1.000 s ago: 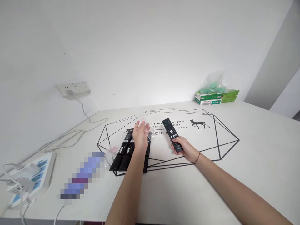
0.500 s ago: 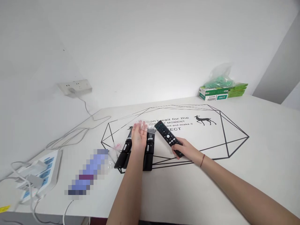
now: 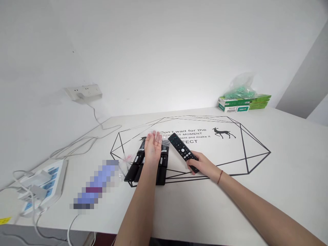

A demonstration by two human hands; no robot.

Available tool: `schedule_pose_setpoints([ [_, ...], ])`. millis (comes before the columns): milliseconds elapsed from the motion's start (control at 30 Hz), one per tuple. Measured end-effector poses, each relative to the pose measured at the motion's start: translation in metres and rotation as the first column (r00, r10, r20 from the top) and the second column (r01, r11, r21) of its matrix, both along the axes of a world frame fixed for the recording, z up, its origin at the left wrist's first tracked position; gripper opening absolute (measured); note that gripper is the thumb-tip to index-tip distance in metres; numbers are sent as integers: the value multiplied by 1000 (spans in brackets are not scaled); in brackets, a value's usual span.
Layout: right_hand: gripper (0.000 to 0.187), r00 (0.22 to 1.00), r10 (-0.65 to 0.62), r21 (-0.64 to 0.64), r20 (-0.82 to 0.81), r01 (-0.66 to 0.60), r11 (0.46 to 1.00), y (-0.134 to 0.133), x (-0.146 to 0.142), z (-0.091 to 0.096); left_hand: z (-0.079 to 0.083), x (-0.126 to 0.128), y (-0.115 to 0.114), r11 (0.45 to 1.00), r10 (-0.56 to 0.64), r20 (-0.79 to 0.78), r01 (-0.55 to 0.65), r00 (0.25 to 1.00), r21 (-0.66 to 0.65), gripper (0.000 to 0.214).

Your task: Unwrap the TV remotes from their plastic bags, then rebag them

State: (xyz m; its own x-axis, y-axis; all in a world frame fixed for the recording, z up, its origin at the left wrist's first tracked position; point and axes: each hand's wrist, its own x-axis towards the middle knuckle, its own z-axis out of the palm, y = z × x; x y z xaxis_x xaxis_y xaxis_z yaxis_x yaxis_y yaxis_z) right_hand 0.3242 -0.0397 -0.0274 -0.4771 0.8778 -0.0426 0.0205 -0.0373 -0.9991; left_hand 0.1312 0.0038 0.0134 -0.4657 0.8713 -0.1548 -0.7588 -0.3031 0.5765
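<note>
My right hand [image 3: 197, 162] grips the lower end of a black remote control [image 3: 182, 149], its buttons facing up and its top end pointing toward the far left. My left hand [image 3: 153, 146] has its palm turned up and its fingers nearly straight, with a clear plastic bag [image 3: 165, 140] held about them. The bag's edge lies close to the remote's top end. Beneath my left hand and wrist, several black remotes [image 3: 161, 172] lie side by side, backs up, with battery compartments uncovered; my forearm hides part of them.
Another clear plastic bag [image 3: 125, 164] with pink print lies left of the remotes. A blurred-out bluish object [image 3: 96, 184] and a white power strip [image 3: 57, 186] with cables are further left. Green-and-white boxes [image 3: 234, 104] carrying a plastic bag [image 3: 241, 89] stand at the back right.
The view has shifted slightly. The remote in my right hand is a touch further left, near the bag; both hands keep the same hold.
</note>
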Motion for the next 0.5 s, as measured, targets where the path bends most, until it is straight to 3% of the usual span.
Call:
schedule_pose_setpoints([
  [500,2,997,38,6,72,-39,999,-4,-1,4,-3,-3,0,998,41,-19,-40,999,46,12],
])
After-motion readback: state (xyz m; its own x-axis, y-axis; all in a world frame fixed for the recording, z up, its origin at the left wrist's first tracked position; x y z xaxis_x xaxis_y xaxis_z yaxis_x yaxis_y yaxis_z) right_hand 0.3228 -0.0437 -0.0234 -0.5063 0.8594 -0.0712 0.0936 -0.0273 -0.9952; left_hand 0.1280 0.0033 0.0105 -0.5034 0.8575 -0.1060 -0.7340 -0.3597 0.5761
